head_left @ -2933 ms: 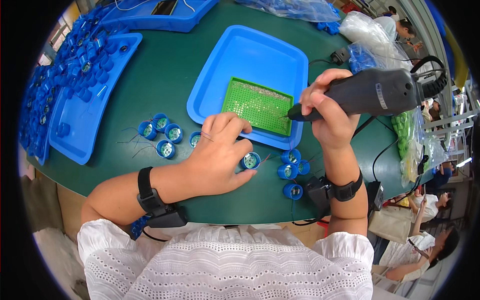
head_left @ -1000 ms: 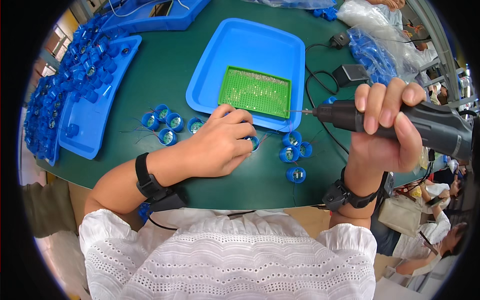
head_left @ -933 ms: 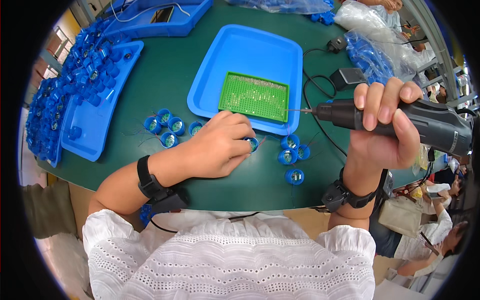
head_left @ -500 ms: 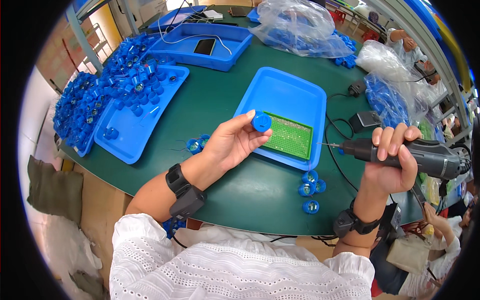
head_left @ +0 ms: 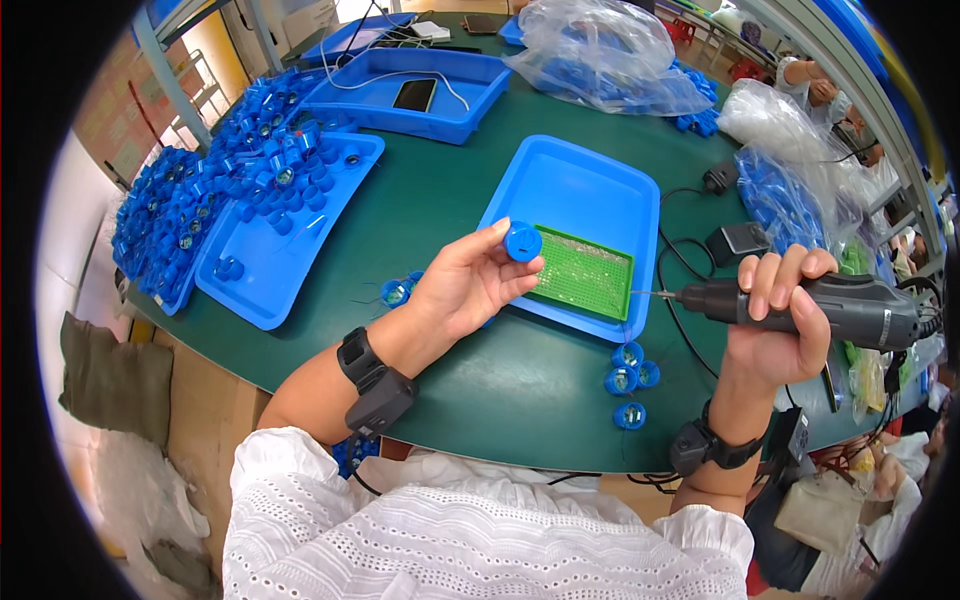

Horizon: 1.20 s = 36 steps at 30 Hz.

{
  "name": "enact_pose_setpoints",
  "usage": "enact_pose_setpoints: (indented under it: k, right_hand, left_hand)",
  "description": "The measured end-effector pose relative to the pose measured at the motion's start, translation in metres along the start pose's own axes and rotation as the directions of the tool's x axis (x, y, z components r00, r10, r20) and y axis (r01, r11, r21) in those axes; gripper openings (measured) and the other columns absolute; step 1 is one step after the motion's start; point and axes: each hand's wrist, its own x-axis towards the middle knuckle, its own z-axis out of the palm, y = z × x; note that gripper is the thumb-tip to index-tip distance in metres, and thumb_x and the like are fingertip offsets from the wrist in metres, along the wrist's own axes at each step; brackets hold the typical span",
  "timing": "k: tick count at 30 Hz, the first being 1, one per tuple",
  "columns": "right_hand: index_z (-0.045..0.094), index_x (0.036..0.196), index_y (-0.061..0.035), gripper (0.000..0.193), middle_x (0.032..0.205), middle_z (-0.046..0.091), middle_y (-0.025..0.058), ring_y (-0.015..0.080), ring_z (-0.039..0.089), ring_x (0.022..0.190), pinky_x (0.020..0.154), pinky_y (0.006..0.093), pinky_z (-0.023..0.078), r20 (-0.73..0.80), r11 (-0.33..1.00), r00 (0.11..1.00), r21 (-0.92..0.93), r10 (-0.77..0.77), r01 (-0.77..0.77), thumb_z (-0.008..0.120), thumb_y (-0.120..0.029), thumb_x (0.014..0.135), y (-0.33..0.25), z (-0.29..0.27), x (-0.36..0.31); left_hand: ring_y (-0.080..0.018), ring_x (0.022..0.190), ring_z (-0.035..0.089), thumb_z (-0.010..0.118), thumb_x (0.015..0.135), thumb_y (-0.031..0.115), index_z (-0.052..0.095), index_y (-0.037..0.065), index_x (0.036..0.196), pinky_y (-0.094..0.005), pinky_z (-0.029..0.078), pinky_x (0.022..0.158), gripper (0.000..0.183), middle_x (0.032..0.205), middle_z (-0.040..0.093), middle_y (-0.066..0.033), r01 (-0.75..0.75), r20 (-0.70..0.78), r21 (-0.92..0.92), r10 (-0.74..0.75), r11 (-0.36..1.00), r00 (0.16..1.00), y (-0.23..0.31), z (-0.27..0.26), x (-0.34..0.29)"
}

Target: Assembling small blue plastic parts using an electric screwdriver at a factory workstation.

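1. Hand, left [head_left: 478, 283]: thumb and fingers nearly closed, pinching round blue plastic cup [head_left: 521, 242] over near left corner of blue rectangular plastic tray [head_left: 580, 175].
2. Right hand [head_left: 780, 315]: wrapped around dark-grey cylindrical power screwdriver [head_left: 855, 308], bit [head_left: 655, 293] toward tray's right edge.
3. Green perforated rectangular holder [head_left: 590, 280]: inside tray, at near right corner.

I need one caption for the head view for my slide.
Left hand holding a blue cup, right hand a dark driver; a green tray sits in a blue tray.

On the worktop [head_left: 540, 420], a small tray [head_left: 585, 275] lies within a larger tray [head_left: 580, 185]; heaped cups [head_left: 250, 150] lie left, four cups [head_left: 621, 380] in front, a bag [head_left: 600, 45] behind.
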Motion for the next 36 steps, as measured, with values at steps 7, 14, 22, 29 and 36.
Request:
enact_pose_setpoints:
  k: [7,14,22,29,36]
  right_hand:
    - [0.052,0.102,-0.0042,0.028,0.069,0.046,0.0056,0.0162,0.046,0.057,0.067,0.0354,0.038,0.098,1.000,0.995,0.020,-0.014,0.013,0.048,-0.012,0.075,-0.004,-0.012,0.005]
    - [0.052,0.102,-0.0035,0.028,0.070,0.048,0.0064,0.0166,0.046,0.058,0.067,0.0363,0.037,0.100,0.998,0.995,0.068,-0.006,-0.001,0.044,-0.009,0.075,-0.006,-0.016,0.002]
    - [0.050,0.101,-0.0045,0.027,0.070,0.046,0.0047,0.0151,0.045,0.057,0.068,0.0355,0.037,0.109,0.987,0.991,0.134,0.077,-0.092,0.046,-0.011,0.076,-0.005,-0.014,-0.006]
    - [0.044,0.101,-0.0075,0.028,0.070,0.049,0.0035,0.0162,0.050,0.053,0.065,0.0335,0.041,0.287,0.944,0.924,0.138,0.253,-0.301,0.054,-0.009,0.076,-0.001,0.003,-0.023]
    - [0.044,0.100,-0.0077,0.027,0.069,0.050,0.0036,0.0155,0.051,0.053,0.064,0.0334,0.042,0.287,0.954,0.932,0.135,0.221,-0.268,0.053,-0.008,0.074,0.000,-0.008,-0.023]
  left_hand:
    - [-0.0219,0.078,0.060,0.071,0.071,0.005,0.063,0.001,0.089,-0.0299,0.049,0.067,0.020,0.088,0.060,-0.0123,-0.601,0.602,0.798,0.095,-0.040,0.793,-0.029,0.013,-0.037]
    - [-0.0276,0.077,0.058,0.073,0.068,0.010,0.056,0.000,0.106,-0.0329,0.047,0.066,0.042,0.090,0.059,-0.0131,-0.483,0.479,0.872,-0.066,-0.077,0.875,-0.053,-0.003,-0.043]
    - [-0.0283,0.079,0.056,0.075,0.065,0.012,0.060,0.000,0.097,-0.0345,0.046,0.067,0.038,0.087,0.056,-0.0131,-0.552,0.542,0.831,-0.123,-0.073,0.832,-0.050,-0.012,-0.039]
    - [-0.0294,0.078,0.055,0.078,0.062,0.016,0.059,0.001,0.086,-0.0350,0.046,0.066,0.034,0.086,0.055,-0.0128,-0.495,0.483,0.825,-0.116,-0.272,0.868,-0.057,-0.005,-0.040]
    - [-0.0286,0.080,0.056,0.074,0.061,0.009,0.058,0.002,0.087,-0.0353,0.046,0.068,0.031,0.087,0.057,-0.0107,-0.581,0.577,0.800,-0.073,-0.148,0.813,-0.054,-0.011,-0.034]
